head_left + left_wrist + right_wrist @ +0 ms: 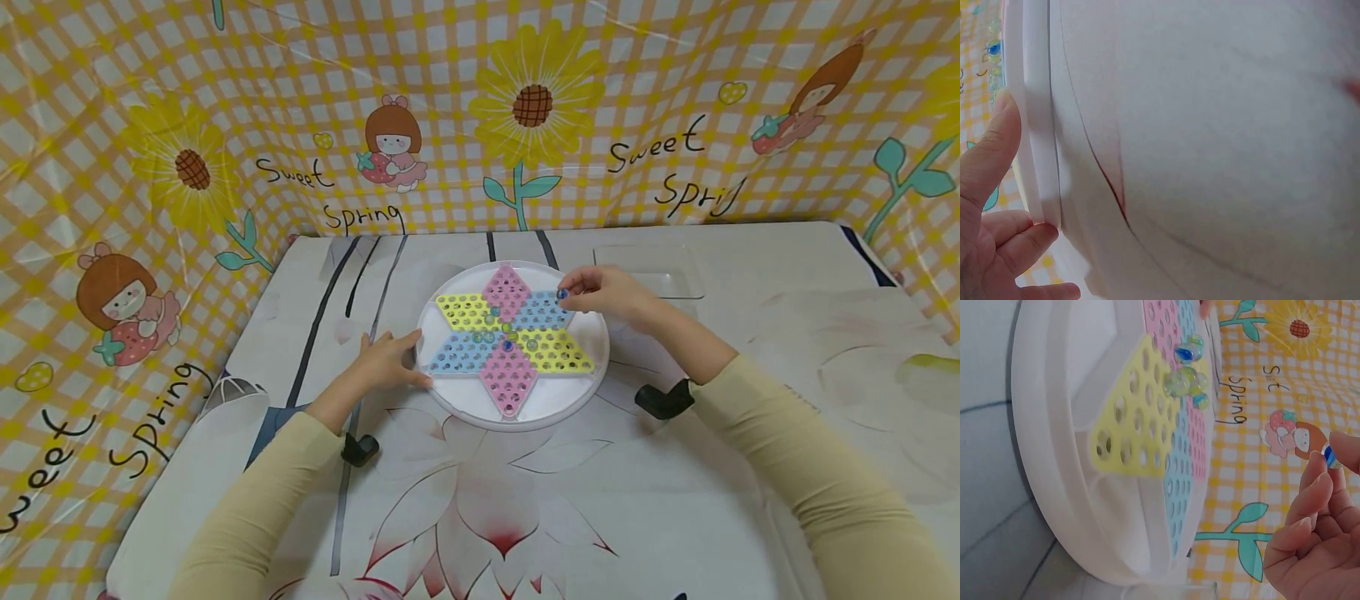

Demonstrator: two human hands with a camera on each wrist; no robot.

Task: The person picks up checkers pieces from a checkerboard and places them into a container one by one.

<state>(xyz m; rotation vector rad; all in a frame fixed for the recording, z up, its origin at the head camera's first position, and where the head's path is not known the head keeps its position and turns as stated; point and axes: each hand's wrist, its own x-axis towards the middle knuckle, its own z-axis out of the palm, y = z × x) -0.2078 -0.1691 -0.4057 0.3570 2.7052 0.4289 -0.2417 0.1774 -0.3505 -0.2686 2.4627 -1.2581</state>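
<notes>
A round white Chinese checkers board (450,398) lies on the table, its star of pink, yellow and blue sections full of holes. At its left rim, my left hand (382,362) grips the edge with thumb and fingers spread along it. Between thumb and fingertips my right hand (611,292) pinches a blue marble (1329,456), held over the upper right blue section. Several clear greenish marbles (1180,382) sit around the board's middle, along with a blue-swirled marble (507,345) near the tip of the front pink section.
A clear plastic tray (678,286) stands behind the right hand. On the left edge of the table are a white object (236,396) and a dark blue flat item (268,429). A checked cloth with sunflowers (450,75) hangs behind the table.
</notes>
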